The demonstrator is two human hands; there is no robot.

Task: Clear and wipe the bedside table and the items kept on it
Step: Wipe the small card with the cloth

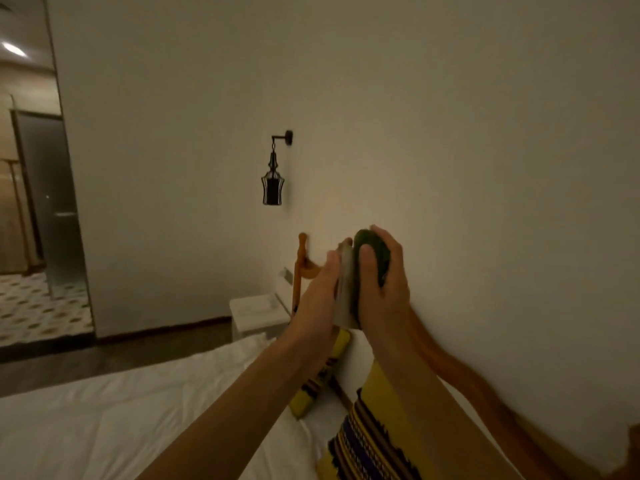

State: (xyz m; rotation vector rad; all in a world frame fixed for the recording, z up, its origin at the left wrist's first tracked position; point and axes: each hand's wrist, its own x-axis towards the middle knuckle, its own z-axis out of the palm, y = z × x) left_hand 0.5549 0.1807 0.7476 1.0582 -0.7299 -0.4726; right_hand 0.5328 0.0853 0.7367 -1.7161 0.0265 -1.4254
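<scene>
Both of my hands are raised together in front of the wall, above the bed. My left hand (320,289) holds a flat pale item (346,289), upright between the hands; I cannot tell what it is. My right hand (381,282) presses a dark green cloth (372,247) against that item's right side. The white bedside table (254,315) stands beyond the hands, beside the bed, with something pale on its top. A wooden bedpost (300,265) rises next to it.
A white bed (138,417) fills the lower left, with yellow striped cushions (367,441) along the wall. A black lantern lamp (273,183) hangs on the wall above the table. An open doorway (38,237) to a tiled room lies at far left.
</scene>
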